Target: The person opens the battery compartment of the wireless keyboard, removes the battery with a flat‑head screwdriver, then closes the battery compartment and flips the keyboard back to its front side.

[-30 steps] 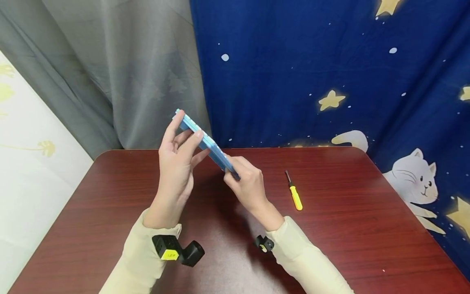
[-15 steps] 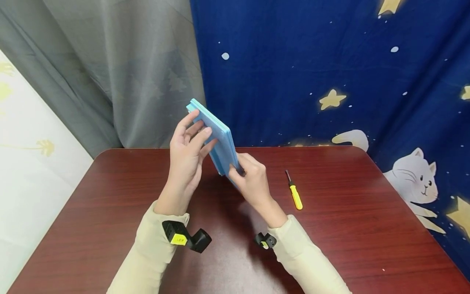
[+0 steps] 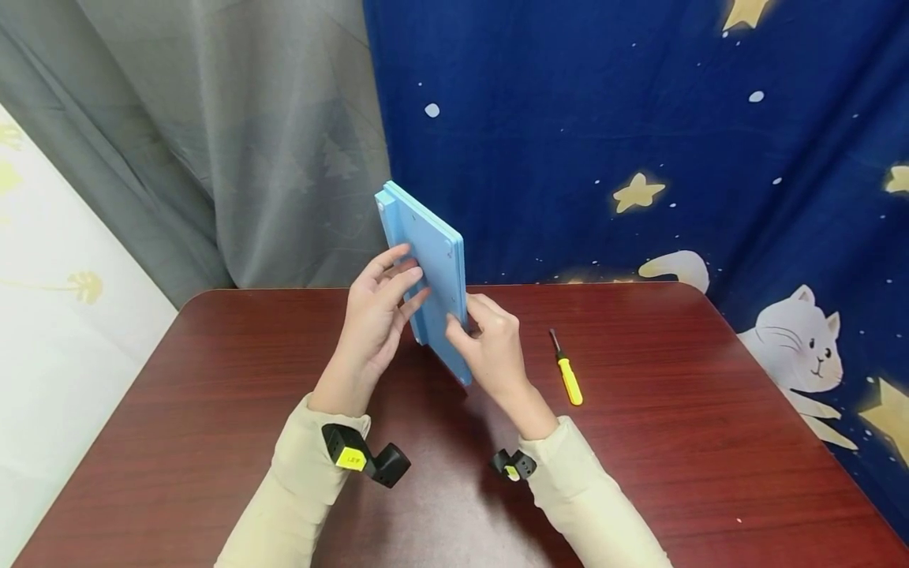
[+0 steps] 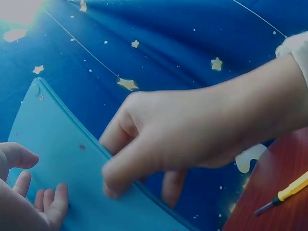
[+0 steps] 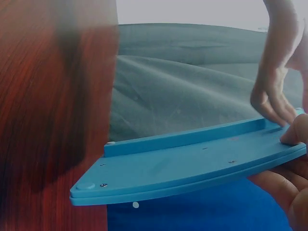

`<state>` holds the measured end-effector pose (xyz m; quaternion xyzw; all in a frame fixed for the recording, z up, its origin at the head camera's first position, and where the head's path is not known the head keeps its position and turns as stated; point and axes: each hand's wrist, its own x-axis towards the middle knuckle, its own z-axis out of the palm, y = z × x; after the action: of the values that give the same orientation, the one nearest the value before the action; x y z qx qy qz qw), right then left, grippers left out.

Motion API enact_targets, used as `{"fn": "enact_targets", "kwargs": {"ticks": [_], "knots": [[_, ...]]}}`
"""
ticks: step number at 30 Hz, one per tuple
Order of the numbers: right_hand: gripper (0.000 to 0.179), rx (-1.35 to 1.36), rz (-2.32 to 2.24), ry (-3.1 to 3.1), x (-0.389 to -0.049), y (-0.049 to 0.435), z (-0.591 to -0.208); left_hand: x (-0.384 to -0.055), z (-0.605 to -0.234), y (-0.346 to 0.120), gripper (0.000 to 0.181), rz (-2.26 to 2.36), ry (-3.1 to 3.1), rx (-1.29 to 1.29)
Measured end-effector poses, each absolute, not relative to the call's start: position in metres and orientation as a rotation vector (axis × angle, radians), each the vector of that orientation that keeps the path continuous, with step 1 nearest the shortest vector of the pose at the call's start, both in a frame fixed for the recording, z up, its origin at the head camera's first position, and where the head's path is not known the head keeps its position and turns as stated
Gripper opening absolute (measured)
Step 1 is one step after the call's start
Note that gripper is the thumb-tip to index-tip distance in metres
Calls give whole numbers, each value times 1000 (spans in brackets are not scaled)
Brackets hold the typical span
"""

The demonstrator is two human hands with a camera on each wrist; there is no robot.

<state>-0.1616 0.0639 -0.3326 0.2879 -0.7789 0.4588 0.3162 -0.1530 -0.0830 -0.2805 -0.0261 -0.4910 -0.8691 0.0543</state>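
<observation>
A light blue flat panel [image 3: 435, 256] is held tilted up above the table in the head view, its kind not plain from this side. Small screws [image 5: 103, 185], a round corner pad [image 5: 85, 186] and a raised ridge along one long edge show in the right wrist view. My right hand [image 3: 491, 347] pinches the panel's near long edge, thumb on the screwed face and fingers behind. My left hand [image 3: 371, 319] is at that same face, fingers loosely bent and some at its surface; contact is hard to judge. The panel's other face is hidden.
A screwdriver with a yellow handle [image 3: 570, 382] lies on the dark red wooden table [image 3: 660, 442], right of my right hand. Grey cloth [image 3: 298, 142] and a blue star-patterned curtain [image 3: 533, 142] hang behind the table's far edge.
The panel has turned from nearly edge-on to show its screwed face. My left hand has shifted right and down from its upper edge; my right hand keeps its pinch.
</observation>
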Motion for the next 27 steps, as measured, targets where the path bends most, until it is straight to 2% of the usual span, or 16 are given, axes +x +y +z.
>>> {"fn": "enact_targets", "kwargs": {"ticks": [27], "knots": [[24, 689, 1350, -2029, -165, 63, -332, -162, -338, -92, 41, -2662, -1628, 220]]}}
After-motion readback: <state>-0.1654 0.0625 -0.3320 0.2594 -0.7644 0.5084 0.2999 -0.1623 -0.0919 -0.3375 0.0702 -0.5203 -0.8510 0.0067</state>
